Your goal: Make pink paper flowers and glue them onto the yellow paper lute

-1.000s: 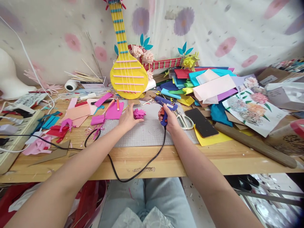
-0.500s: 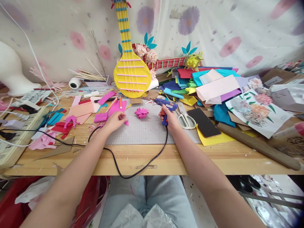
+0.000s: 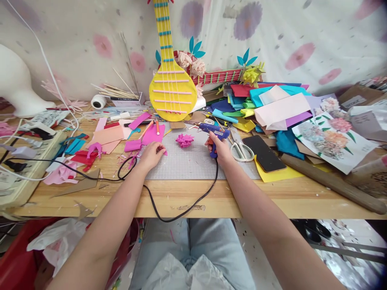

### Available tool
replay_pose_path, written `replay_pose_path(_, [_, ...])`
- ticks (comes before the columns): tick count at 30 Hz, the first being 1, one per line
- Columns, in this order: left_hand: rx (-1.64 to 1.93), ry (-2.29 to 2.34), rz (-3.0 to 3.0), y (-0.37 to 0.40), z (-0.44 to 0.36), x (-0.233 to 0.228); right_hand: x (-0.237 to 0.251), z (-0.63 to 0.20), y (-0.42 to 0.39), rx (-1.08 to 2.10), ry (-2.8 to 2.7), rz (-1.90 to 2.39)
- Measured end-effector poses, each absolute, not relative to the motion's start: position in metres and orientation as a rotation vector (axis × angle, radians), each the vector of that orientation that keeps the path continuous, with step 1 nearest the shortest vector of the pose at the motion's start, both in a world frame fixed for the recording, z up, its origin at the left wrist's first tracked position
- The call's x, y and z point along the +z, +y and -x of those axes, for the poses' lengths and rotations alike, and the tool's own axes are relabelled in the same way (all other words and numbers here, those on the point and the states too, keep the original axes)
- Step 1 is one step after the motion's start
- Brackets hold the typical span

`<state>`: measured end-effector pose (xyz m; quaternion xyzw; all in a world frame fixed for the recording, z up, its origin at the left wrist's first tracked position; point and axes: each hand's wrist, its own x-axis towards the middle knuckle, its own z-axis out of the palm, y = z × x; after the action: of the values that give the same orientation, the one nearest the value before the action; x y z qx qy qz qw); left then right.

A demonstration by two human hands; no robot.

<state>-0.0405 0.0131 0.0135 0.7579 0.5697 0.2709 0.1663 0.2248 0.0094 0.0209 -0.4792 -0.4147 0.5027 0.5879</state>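
My right hand (image 3: 219, 148) is wrapped round the handle of a blue hot glue gun (image 3: 215, 131), its nozzle pointing left above the grey cutting mat (image 3: 181, 167). My left hand (image 3: 153, 155) is closed in a pinch at the mat's left side; a small magenta paper piece (image 3: 165, 152) shows at its fingertips. Between the hands, a ruffled magenta paper flower (image 3: 184, 140) lies on the mat. A magenta sheet (image 3: 152, 135) and a folded magenta strip (image 3: 133, 145) lie just beyond my left hand. White-handled scissors (image 3: 242, 152) rest right of my right hand.
A black cord (image 3: 184, 219) loops over the table's front edge. A phone (image 3: 264, 153), a wooden stick (image 3: 332, 183) and stacked coloured paper (image 3: 281, 106) lie to the right. At the back stands a yellow paper lute (image 3: 172, 94); a power strip (image 3: 33, 169) is at the left.
The view has shifted slightly, so everything sits a little further right. My left hand stays pinched by the mat, and my right hand still holds the glue gun. The flower lies in the same place.
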Motion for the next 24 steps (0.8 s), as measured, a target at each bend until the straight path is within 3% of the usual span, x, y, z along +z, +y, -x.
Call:
replay_pose_path(15, [0.561, 1.927, -2.473, -0.006, 0.024, 0.023, 0.019, -0.221, 0.007, 1.117, -1.055, 1.158])
replay_pose_path(24, [0.667, 1.968, -2.405, -0.007, 0.029, 0.024, 0.025, -0.217, 0.002, 1.069, -1.163, 1.213])
